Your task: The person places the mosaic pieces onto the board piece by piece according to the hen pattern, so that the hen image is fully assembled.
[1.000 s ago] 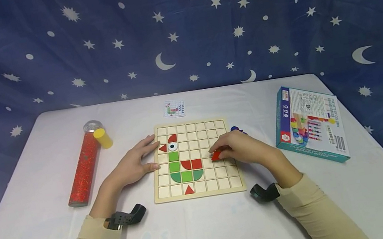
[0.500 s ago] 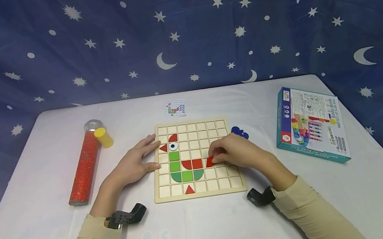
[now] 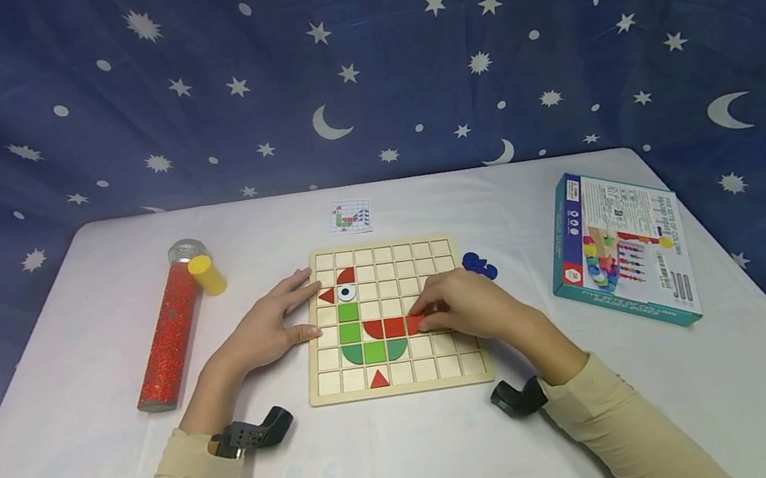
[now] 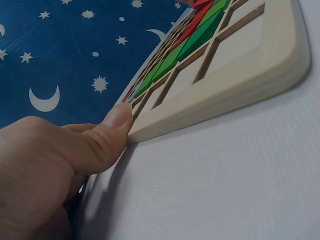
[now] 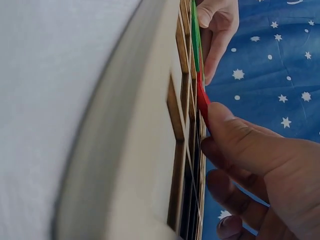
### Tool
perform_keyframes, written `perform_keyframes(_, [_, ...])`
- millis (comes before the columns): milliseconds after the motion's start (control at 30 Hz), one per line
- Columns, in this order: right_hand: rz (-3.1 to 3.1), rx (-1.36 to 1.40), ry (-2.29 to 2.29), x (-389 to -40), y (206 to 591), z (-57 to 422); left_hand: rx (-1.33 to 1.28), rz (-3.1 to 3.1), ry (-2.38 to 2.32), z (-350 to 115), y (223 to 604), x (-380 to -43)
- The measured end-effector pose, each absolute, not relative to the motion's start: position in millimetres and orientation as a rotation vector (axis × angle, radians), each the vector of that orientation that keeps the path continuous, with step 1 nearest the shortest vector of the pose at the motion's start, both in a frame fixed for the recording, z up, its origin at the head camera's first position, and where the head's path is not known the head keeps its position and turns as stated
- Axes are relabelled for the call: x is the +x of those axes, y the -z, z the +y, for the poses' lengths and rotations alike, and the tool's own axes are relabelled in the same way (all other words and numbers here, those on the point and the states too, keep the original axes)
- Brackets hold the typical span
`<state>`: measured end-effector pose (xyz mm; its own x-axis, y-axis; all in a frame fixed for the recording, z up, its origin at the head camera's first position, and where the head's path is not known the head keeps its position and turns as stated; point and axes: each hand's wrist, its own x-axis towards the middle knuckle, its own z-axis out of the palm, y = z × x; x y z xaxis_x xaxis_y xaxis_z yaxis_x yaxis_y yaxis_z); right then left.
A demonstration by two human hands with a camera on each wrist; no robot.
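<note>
A wooden grid board (image 3: 402, 390) lies on the table, with red and green tiles and a round eye tile (image 3: 345, 292) set in its cells. My right hand (image 3: 473, 304) pinches a red tile (image 3: 413, 324) at a cell just right of a red square tile (image 3: 394, 328). In the right wrist view the thumb presses on that red tile (image 5: 202, 101); its far part is hidden by the fingers. My left hand (image 3: 267, 328) rests at the board's left edge, fingers extended and thumb (image 4: 114, 122) touching the rim.
Several blue pieces (image 3: 480, 266) lie right of the board. A small pattern card (image 3: 350, 217) is behind it. On the left lies a glittery red tube (image 3: 167, 338) with a yellow cylinder (image 3: 207, 276) beside it. A teal-edged box (image 3: 621, 250) lies at right.
My right hand has moved left with the red tile, which was tilted and now lies in line beside the red square tile. The left hand has stayed in place.
</note>
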<state>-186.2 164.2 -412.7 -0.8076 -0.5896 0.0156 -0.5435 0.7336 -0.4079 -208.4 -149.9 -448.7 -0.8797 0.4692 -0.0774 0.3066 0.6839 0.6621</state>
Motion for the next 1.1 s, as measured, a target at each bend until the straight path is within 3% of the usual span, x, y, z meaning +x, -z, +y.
perform_keyframes(700, [2.835,-1.055,0.579,-186.1,418.7,166.1,0.641,2.652,-0.996,-150.8,448.9,-208.7])
perform_keyframes(1100, [2.885,-0.896,0.568,-190.4,411.7,173.0,0.637,2.666,-0.972,-149.6,450.2,-209.0])
